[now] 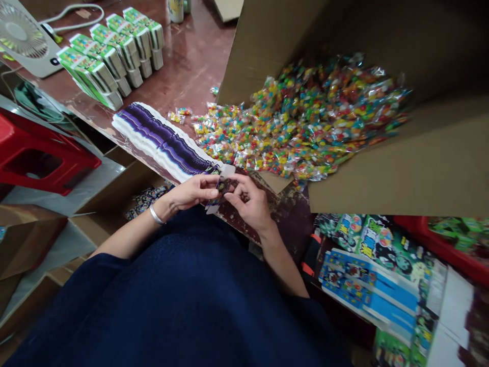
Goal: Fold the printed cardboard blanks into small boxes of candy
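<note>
A small dark purple printed carton [221, 189] with white end flaps is held between my two hands at the table's front edge. My left hand [199, 190], a bracelet on its wrist, pinches the carton from the left. On the other side my right hand [250, 200] has its thumb and fingers bent against the carton's right side. Just beyond them runs a long fanned row of flat purple-and-white cartons [160, 138]. A big heap of clear packets of colourful candies [298, 122] spills from a cardboard box towards my hands.
Stacked bundles of green cartons [114, 51] and a white fan [26, 35] stand at the back left. The large cardboard box [382, 178] lies open at right. Below left are a red stool [38, 153] and a box of small packs [147, 199]. Printed sheets [370, 285] lie lower right.
</note>
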Demonstrator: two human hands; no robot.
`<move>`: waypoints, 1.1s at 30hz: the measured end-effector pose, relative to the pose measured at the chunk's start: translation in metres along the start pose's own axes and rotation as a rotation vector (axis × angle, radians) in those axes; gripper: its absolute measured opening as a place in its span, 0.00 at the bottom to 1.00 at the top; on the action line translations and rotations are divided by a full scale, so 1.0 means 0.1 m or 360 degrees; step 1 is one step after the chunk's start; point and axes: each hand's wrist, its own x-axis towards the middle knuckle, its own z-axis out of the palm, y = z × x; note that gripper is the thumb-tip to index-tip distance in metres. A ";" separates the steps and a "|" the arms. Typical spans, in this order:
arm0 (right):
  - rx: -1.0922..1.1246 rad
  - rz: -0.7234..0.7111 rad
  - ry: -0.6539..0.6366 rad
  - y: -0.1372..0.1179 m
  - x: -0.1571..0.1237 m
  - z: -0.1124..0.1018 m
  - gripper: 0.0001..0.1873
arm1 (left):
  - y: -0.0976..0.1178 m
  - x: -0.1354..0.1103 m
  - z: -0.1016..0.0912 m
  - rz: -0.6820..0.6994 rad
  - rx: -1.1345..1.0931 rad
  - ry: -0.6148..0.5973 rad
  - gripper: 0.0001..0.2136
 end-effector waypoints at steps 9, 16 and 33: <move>0.0374 0.0231 0.0391 0.09 0.03 0.09 0.23 | -0.08 0.00 0.07 0.0188 0.0241 0.0451 0.17; 0.0334 0.0318 0.0560 0.20 0.00 0.45 0.14 | -0.29 0.04 0.13 0.0632 0.0569 0.0961 0.22; 0.0433 0.0078 0.0535 0.28 0.11 0.48 0.14 | -0.23 -0.05 0.03 0.0452 0.0510 0.0639 0.20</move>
